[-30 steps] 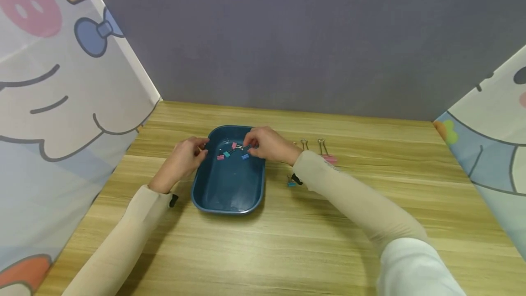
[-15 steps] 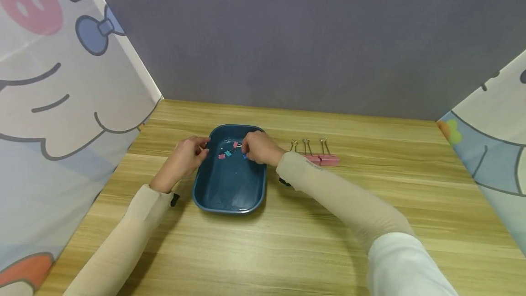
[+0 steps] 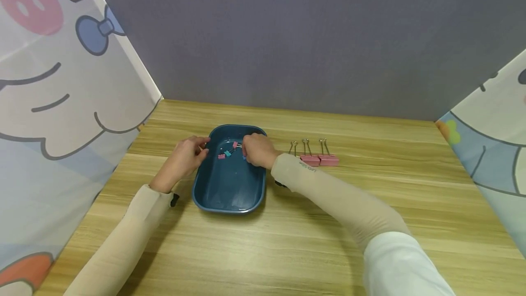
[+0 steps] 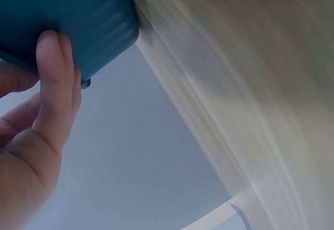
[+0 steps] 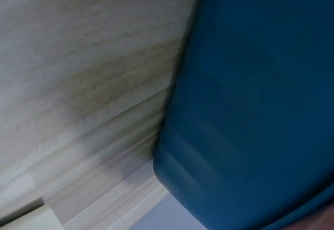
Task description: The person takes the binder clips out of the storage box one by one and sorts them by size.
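A dark blue plastic tray [image 3: 230, 191] lies on the wooden table. My left hand [image 3: 186, 156] holds its left rim near the far corner; in the left wrist view, the fingers [image 4: 51, 63] lie along the tray's outer wall. My right hand [image 3: 259, 150] reaches over the right rim, fingertips pointing down beside a blue binder clip [image 3: 244, 158] that it mostly covers. Whether the fingers pinch that clip I cannot tell. Also in the tray are a pink binder clip [image 3: 221, 156], a teal binder clip [image 3: 228, 153] and another pink binder clip [image 3: 235, 144].
Right of the tray, two larger pink binder clips [image 3: 328, 161] sit on the table [image 3: 312, 250], handles pointing away. Beside them stand the wire handles [image 3: 293, 147] of another clip, its body behind the right sleeve. A grey partition [image 3: 287, 40] rises along the far edge.
My right hand has lowered into the tray and turned over the blue binder clip. Its forearm has shifted left, uncovering the pink clips and covering a teal clip on the table. The left hand stays.
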